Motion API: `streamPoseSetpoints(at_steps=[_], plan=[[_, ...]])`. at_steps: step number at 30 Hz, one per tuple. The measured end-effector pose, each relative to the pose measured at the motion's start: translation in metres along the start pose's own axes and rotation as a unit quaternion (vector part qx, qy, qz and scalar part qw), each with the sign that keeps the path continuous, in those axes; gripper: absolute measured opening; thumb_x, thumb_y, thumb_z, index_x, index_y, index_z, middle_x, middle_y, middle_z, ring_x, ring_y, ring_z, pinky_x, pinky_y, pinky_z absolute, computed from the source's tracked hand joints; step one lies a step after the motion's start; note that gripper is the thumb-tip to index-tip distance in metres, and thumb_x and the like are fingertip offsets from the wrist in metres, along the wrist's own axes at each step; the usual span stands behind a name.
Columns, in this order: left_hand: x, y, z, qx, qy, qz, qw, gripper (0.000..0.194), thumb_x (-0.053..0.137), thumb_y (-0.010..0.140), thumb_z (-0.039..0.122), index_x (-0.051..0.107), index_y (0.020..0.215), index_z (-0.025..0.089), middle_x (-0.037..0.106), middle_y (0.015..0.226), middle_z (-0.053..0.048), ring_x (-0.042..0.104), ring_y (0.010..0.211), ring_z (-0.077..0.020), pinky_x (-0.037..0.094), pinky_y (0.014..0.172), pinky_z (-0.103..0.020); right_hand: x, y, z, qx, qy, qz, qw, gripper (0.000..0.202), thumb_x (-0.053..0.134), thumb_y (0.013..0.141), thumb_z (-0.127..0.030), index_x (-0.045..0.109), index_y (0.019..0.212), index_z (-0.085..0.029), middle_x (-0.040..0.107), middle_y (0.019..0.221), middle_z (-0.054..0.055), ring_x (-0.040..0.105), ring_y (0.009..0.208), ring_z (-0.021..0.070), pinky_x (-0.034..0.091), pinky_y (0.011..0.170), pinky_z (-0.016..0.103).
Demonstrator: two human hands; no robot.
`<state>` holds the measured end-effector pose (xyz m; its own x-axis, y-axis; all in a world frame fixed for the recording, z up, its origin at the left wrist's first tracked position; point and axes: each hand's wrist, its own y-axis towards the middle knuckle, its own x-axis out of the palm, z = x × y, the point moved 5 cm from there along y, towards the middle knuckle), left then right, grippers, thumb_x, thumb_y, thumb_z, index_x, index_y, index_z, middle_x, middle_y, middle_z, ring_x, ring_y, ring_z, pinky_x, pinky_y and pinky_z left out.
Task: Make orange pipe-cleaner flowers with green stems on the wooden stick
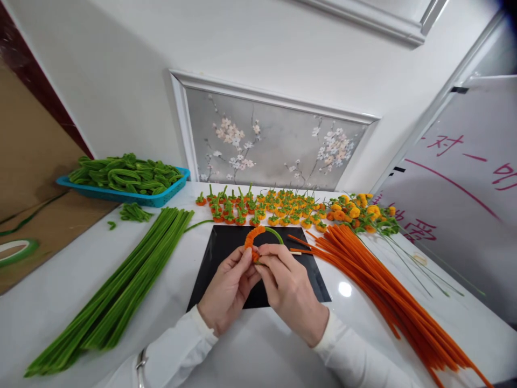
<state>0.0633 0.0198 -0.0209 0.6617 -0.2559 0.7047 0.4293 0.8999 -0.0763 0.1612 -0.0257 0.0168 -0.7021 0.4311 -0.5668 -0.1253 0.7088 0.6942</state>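
Both my hands meet over a black mat (220, 245) on the white table. Between the fingertips of my left hand (230, 285) is a bent orange pipe cleaner (255, 234), which arcs up from the pinch. My right hand (288, 283) pinches the same piece at its lower end, fingers closed close beside the left ones. A green pipe cleaner (275, 233) curves out above the right fingers and joins the orange part. The exact join is hidden behind my fingertips.
Long green pipe cleaners (121, 291) lie left; orange pipe cleaners (379, 285) lie right. Behind the mat stand several small orange and yellow flower heads (262, 207). A blue basket (161, 199) holds bent green pieces. Stemmed flowers (359, 210) lie back right.
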Motion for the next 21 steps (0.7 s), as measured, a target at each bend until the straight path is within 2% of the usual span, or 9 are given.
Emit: streamPoseSetpoints(at_steps=[3,6,8,9,12,14,17,21], plan=[[-0.001,0.002,0.008,-0.030,0.038,-0.033,0.998,0.011,0.059,0.086,0.026,0.066,0.088,0.017,0.069,0.092,-0.004,0.065,0.082,-0.0127,0.054,0.079,-0.026,-0.004,-0.001,0.003,-0.004,-0.007,-0.018,1.000,0.025,0.041,0.090,-0.006,0.058,0.104,-0.016,0.055,0.108,0.009,0.056,0.100,0.0159,0.050,0.088,0.029],[-0.003,0.004,0.020,-0.080,0.117,-0.076,0.987,0.031,0.052,0.088,0.040,0.066,0.099,0.015,0.069,0.100,-0.011,0.064,0.094,-0.0210,0.055,0.078,-0.033,-0.010,-0.002,0.007,0.000,-0.006,-0.014,1.000,0.023,0.041,0.091,-0.006,0.060,0.097,-0.017,0.055,0.101,0.007,0.057,0.092,0.0143,0.051,0.084,0.027],[-0.005,0.007,0.032,-0.056,0.163,-0.078,0.982,0.028,0.057,0.086,0.034,0.063,0.108,0.018,0.068,0.106,-0.011,0.063,0.098,-0.0199,0.055,0.074,-0.026,-0.013,-0.002,0.008,0.001,0.000,-0.011,1.000,0.021,0.042,0.091,-0.008,0.061,0.095,-0.017,0.055,0.098,0.007,0.057,0.088,0.0136,0.051,0.082,0.027],[-0.007,0.008,0.036,-0.055,0.179,-0.078,0.979,0.032,0.061,0.084,0.029,0.060,0.115,0.021,0.068,0.106,-0.009,0.064,0.093,-0.0177,0.055,0.071,-0.024,-0.013,-0.002,0.009,0.000,0.001,-0.011,1.000,0.020,0.043,0.092,-0.009,0.061,0.094,-0.017,0.055,0.098,0.007,0.056,0.087,0.0137,0.051,0.081,0.027],[-0.007,0.009,0.041,-0.052,0.188,-0.100,0.976,0.055,0.068,0.078,0.016,0.050,0.128,0.031,0.071,0.093,-0.003,0.065,0.077,-0.0112,0.053,0.067,-0.019,-0.014,-0.001,0.008,-0.006,-0.011,-0.018,1.000,0.019,0.045,0.092,-0.012,0.062,0.091,-0.018,0.057,0.095,0.007,0.055,0.087,0.0153,0.050,0.077,0.029],[-0.007,0.009,0.040,-0.045,0.181,-0.109,0.976,0.053,0.070,0.075,0.013,0.055,0.124,0.029,0.070,0.086,-0.001,0.065,0.075,-0.0102,0.053,0.067,-0.018,-0.015,-0.001,0.006,-0.012,-0.017,-0.021,1.000,0.019,0.045,0.092,-0.013,0.063,0.089,-0.019,0.058,0.092,0.006,0.055,0.085,0.0161,0.050,0.075,0.031],[-0.008,0.009,0.038,-0.020,0.177,-0.086,0.980,0.038,0.073,0.071,0.012,0.067,0.107,0.023,0.070,0.085,0.000,0.066,0.078,-0.0113,0.055,0.070,-0.019,-0.019,0.000,0.003,-0.014,0.008,-0.010,1.000,0.016,0.047,0.091,-0.013,0.060,0.094,-0.020,0.059,0.091,0.005,0.054,0.086,0.0163,0.049,0.077,0.032],[-0.006,0.007,0.037,0.023,0.153,-0.059,0.986,0.031,0.073,0.071,0.012,0.069,0.101,0.022,0.071,0.085,0.000,0.067,0.084,-0.0123,0.056,0.073,-0.018,-0.021,-0.001,-0.001,-0.002,0.030,-0.008,1.000,0.017,0.047,0.090,-0.012,0.054,0.103,-0.019,0.058,0.093,0.005,0.055,0.087,0.0162,0.049,0.077,0.031]])
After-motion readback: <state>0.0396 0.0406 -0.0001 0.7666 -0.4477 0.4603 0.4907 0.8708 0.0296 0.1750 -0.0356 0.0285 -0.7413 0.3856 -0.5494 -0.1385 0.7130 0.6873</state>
